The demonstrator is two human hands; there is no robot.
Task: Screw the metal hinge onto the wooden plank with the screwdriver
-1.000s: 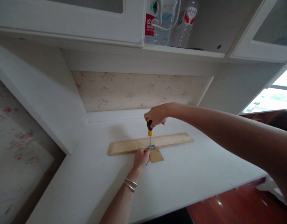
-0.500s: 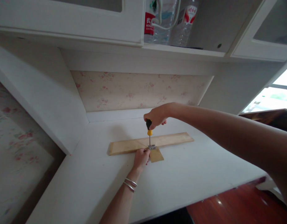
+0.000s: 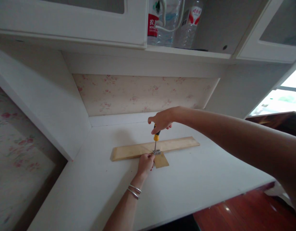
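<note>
My right hand [image 3: 161, 120] is wrapped round the black and yellow handle of a screwdriver [image 3: 156, 137]. Its shaft points down, slightly tilted, with the tip at a small metal hinge [image 3: 157, 151]. The hinge lies where a long wooden board [image 3: 131, 150] meets a short wooden piece [image 3: 161, 161] that sticks out toward me. My left hand [image 3: 145, 163], with two silver bangles at the wrist, is closed in a pinch at the left end of the hinge, right by the screwdriver tip. Whatever sits between those fingertips is too small to make out.
The boards lie flat on a white desktop [image 3: 198, 183]. Overhead, a white cabinet [image 3: 90, 29] holds several plastic bottles [image 3: 191, 24] in an open compartment. A white side panel [image 3: 42, 96] stands at the left, and a window [image 3: 280, 96] is at the right.
The screwdriver handle has tilted a little to the right, and my right hand's fingers have shifted around it. My left hand and the boards have stayed in place.
</note>
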